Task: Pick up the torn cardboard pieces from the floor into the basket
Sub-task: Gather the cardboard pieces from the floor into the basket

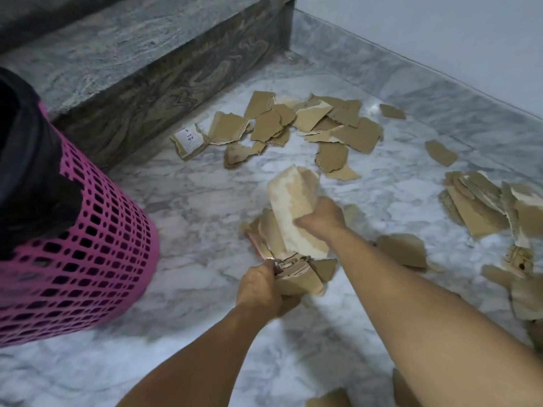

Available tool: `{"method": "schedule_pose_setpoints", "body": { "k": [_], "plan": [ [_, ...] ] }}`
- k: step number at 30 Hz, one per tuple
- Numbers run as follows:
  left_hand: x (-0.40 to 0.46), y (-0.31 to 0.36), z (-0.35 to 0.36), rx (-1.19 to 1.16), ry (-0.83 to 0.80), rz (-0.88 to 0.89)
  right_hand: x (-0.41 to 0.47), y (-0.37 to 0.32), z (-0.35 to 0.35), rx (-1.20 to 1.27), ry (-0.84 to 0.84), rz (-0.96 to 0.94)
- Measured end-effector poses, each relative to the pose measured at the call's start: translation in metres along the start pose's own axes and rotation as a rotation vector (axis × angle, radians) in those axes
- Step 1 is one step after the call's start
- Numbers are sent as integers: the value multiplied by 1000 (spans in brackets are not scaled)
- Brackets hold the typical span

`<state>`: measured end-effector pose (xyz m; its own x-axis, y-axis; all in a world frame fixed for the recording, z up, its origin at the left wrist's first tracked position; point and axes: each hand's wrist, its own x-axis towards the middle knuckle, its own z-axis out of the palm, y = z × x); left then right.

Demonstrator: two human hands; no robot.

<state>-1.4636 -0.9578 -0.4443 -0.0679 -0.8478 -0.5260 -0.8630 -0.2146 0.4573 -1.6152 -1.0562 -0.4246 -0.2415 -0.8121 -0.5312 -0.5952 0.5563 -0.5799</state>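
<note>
- A person's two bare hands grip a bundle of torn cardboard pieces [289,230] just above a white-and-grey marble floor [199,201].
- The right hand [321,220] is closed around a long pale strip at the top of the bundle, fingers wrapped over its near edge.
- The left hand [260,286] is clenched on the lower end of the bundle, where several brown scraps and a sliver of red edging bunch together.
- A pink lattice basket [97,259], lined with a black bag [26,160], stands at the left of the frame, near the hands but apart from them.
- More brown scraps lie scattered in a cluster [296,124] on the floor beyond the hands, close to the foot of a dark stone step [152,92]; one of them carries a white printed label [189,138].
- A further heap [487,207] sits at the right edge of the view, with loose pieces trailing toward the right forearm.
- A pale wall [440,39] with a marble skirting closes off the far right corner.
</note>
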Motion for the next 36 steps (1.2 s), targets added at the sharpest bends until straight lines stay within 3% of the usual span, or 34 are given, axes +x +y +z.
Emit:
{"method": "schedule_pose_setpoints", "body": {
  "k": [5, 13, 20, 23, 31, 36],
  "plan": [
    [-6, -5, 0, -65, 23, 5, -5, -17, 29, -286, 23, 36],
    [8, -10, -5, -24, -79, -44, -1, -29, 34, -157, -234, 80],
    [12, -22, -53, -112, -145, 19, 6, -60, -11, 33, -21, 31],
    [15, -15, -108, -100, -75, -15, -2, -90, -41, 57, 30, -20],
    [-13, 39, -259, 222, 72, 37, -60, -182, -119, 169, 223, -207],
    [-68, 62, -334, 133, 219, 94, -113, -232, -162, 292, 410, -302]
  ]
}}
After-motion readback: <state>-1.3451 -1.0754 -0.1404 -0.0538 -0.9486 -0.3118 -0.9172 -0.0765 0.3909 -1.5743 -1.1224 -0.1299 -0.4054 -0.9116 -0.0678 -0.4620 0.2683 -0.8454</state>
